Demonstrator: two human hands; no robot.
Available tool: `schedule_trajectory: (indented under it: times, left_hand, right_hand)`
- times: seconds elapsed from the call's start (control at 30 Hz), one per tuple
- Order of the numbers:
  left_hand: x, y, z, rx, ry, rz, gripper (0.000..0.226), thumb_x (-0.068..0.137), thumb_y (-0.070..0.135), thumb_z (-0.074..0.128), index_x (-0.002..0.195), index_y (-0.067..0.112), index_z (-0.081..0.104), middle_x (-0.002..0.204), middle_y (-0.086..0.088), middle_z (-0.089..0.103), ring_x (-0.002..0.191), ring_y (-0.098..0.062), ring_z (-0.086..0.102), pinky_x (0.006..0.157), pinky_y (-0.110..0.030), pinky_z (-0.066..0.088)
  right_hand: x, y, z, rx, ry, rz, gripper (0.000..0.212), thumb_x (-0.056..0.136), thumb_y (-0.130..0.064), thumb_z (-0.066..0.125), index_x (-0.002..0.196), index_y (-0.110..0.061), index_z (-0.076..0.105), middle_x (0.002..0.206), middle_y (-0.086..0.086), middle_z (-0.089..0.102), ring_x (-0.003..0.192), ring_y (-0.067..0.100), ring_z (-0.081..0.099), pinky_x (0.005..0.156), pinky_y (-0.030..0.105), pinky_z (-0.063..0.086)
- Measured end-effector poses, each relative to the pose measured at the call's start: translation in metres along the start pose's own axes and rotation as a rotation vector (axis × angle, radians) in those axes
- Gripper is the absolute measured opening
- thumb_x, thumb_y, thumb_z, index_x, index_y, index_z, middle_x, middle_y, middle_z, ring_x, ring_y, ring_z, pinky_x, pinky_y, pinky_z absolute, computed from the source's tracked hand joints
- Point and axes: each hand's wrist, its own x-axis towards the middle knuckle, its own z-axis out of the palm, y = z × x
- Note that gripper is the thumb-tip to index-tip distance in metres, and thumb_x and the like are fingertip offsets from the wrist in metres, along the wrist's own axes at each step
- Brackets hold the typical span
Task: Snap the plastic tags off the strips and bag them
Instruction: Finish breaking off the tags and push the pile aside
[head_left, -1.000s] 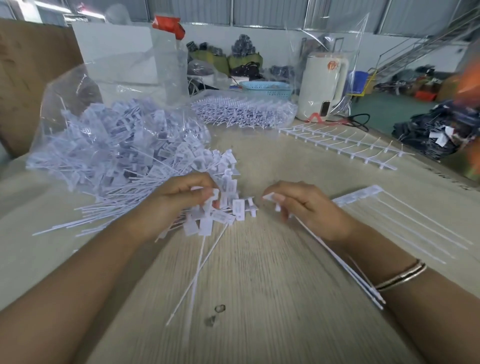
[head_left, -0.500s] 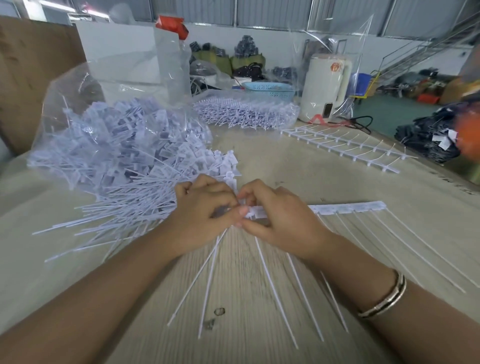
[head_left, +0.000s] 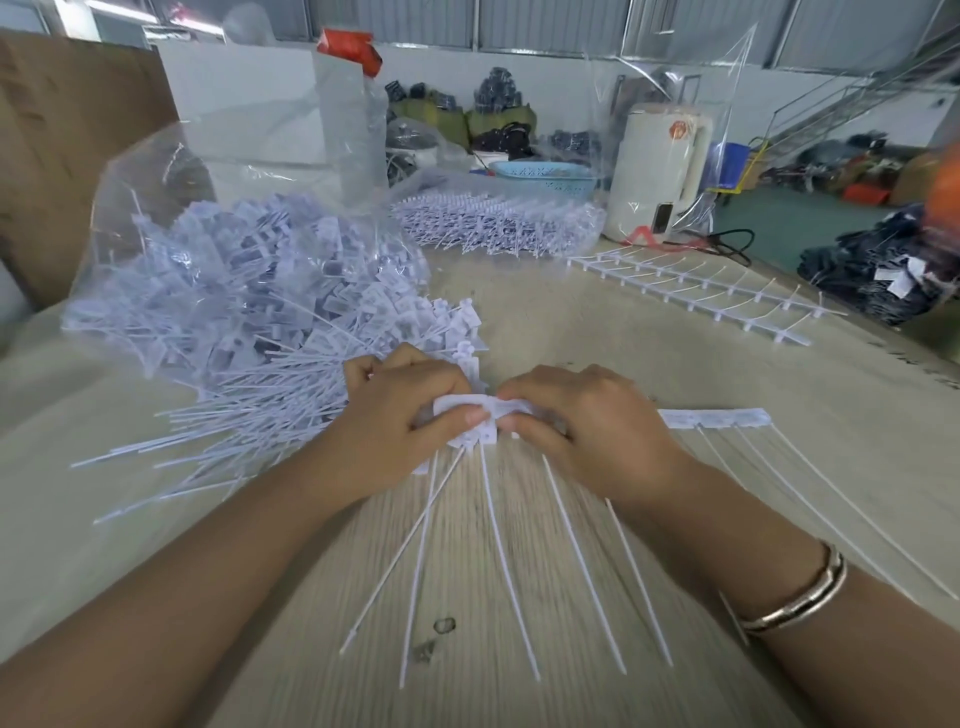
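head view: near the middle of the table (head_left: 649, 364), toward its near edge, both hands meet over one strip of tags (head_left: 711, 417). the left hand (head_left: 400, 415) has its fingers curled and its thumb pressed down on the white tag heads at the strip's left end, with a few loose tags seemingly gathered under the palm, their thin tails fanning toward the near edge. the right hand (head_left: 587, 421) grips the strip just beside it, fingers curled over the top and thumb underneath, touching the left thumb; the rest of the strip sticks out to the right of this hand, flat on the table, its tails trailing toward the near right corner. judging by the grip, the step in hand is breaking a tag from the strip's left end. the next move probably calls for a short twist or bend between the two thumbs, then shifting the right grip one tag along. the clear bag (head_left: 218, 270) of loose tags lies open at the left side of the table, spilling toward the left hand, so bagging is a short reach. another strip (head_left: 701, 291) waits toward the far right edge, and a bundle of strips (head_left: 498, 223) in plastic sits at the far edge.
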Motion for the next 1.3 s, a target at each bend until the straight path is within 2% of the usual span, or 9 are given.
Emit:
schedule_trajectory:
  times: [0.17, 0.33, 0.43, 0.53, 0.73, 0.83, 0.97, 1.1, 1.3]
  left_hand:
    - [0.0, -0.003, 0.0, 0.116, -0.01, 0.091, 0.041, 0.082, 0.055, 0.04, 0.073, 0.021, 0.061, 0.073, 0.009, 0.058, 0.09, 0.006, 0.041, 0.078, -0.029, 0.015]
    - [-0.001, 0.002, -0.007, -0.035, -0.072, 0.043, 0.025, 0.083, 0.049, 0.048, 0.072, 0.028, 0.056, 0.078, 0.003, 0.053, 0.092, 0.013, 0.04, 0.084, -0.027, 0.015]
    - [-0.001, 0.001, -0.013, -0.145, -0.154, -0.035, 0.031, 0.079, 0.057, 0.043, 0.075, 0.03, 0.058, 0.09, 0.002, 0.052, 0.096, 0.001, 0.043, 0.094, -0.022, 0.015]
    - [0.001, 0.0, -0.018, -0.271, -0.248, -0.114, 0.037, 0.076, 0.059, 0.042, 0.077, 0.027, 0.061, 0.092, 0.011, 0.051, 0.102, -0.02, 0.044, 0.099, -0.033, 0.022]
    - [0.002, -0.006, -0.044, -0.51, -0.303, -0.069, 0.024, 0.085, 0.022, 0.051, 0.077, 0.001, 0.059, 0.078, -0.017, 0.052, 0.077, -0.027, 0.052, 0.076, -0.032, 0.035]
    - [0.001, -0.021, -0.046, -0.141, -0.219, -0.022, 0.029, 0.086, 0.043, 0.048, 0.075, 0.02, 0.06, 0.078, -0.004, 0.057, 0.086, -0.018, 0.052, 0.088, -0.035, 0.025]
    - [-0.002, -0.017, -0.028, 0.32, -0.147, 0.061, 0.047, 0.079, 0.062, 0.033, 0.081, 0.029, 0.066, 0.089, 0.019, 0.055, 0.099, -0.003, 0.04, 0.082, -0.028, 0.011]
    - [0.003, -0.006, -0.023, 0.346, 0.035, 0.038, 0.047, 0.086, 0.056, 0.031, 0.101, 0.03, 0.068, 0.103, 0.014, 0.056, 0.103, -0.012, 0.044, 0.081, -0.029, 0.012]
    - [0.001, 0.016, 0.0, 0.106, -0.026, -0.014, 0.043, 0.081, 0.058, 0.026, 0.07, 0.029, 0.055, 0.074, 0.021, 0.052, 0.095, 0.001, 0.04, 0.081, -0.028, 0.012]
  right_hand:
    - [-0.002, 0.001, 0.003, 0.028, -0.054, 0.035, 0.028, 0.097, -0.033, 0.046, 0.1, -0.02, 0.07, 0.084, -0.006, 0.068, 0.072, 0.019, 0.062, 0.068, 0.025, 0.032]
    - [0.001, 0.001, -0.001, 0.139, -0.129, 0.028, 0.036, 0.095, -0.039, 0.038, 0.105, -0.02, 0.068, 0.084, -0.007, 0.066, 0.07, 0.009, 0.054, 0.071, 0.028, 0.039]
    - [0.002, 0.002, -0.003, 0.207, -0.125, -0.018, 0.036, 0.097, -0.037, 0.039, 0.104, -0.017, 0.068, 0.082, -0.008, 0.064, 0.07, 0.011, 0.057, 0.07, 0.03, 0.043]
    - [0.004, -0.002, -0.004, 0.257, -0.08, -0.089, 0.031, 0.096, -0.029, 0.043, 0.101, -0.013, 0.069, 0.077, -0.01, 0.061, 0.066, 0.013, 0.059, 0.065, 0.035, 0.047]
    - [-0.006, 0.029, -0.012, 0.394, -0.029, 0.135, 0.018, 0.097, -0.022, 0.048, 0.096, -0.021, 0.066, 0.077, -0.005, 0.063, 0.066, 0.012, 0.06, 0.069, 0.043, 0.05]
    - [-0.008, 0.035, -0.014, 0.35, -0.015, 0.162, 0.012, 0.092, -0.022, 0.057, 0.1, -0.023, 0.066, 0.083, -0.006, 0.067, 0.071, 0.014, 0.063, 0.071, 0.037, 0.05]
    - [0.002, 0.01, 0.001, 0.198, -0.034, 0.025, 0.021, 0.084, -0.028, 0.068, 0.101, -0.016, 0.068, 0.089, -0.003, 0.069, 0.069, 0.013, 0.061, 0.067, 0.03, 0.045]
    - [0.0, -0.002, 0.005, 0.174, 0.038, 0.019, 0.032, 0.081, -0.03, 0.071, 0.106, -0.011, 0.062, 0.087, -0.009, 0.064, 0.078, 0.017, 0.064, 0.081, 0.038, 0.045]
    - [0.0, -0.013, 0.008, 0.158, 0.028, -0.016, 0.042, 0.081, -0.04, 0.066, 0.109, -0.011, 0.055, 0.088, -0.004, 0.067, 0.084, 0.017, 0.064, 0.086, 0.04, 0.042]
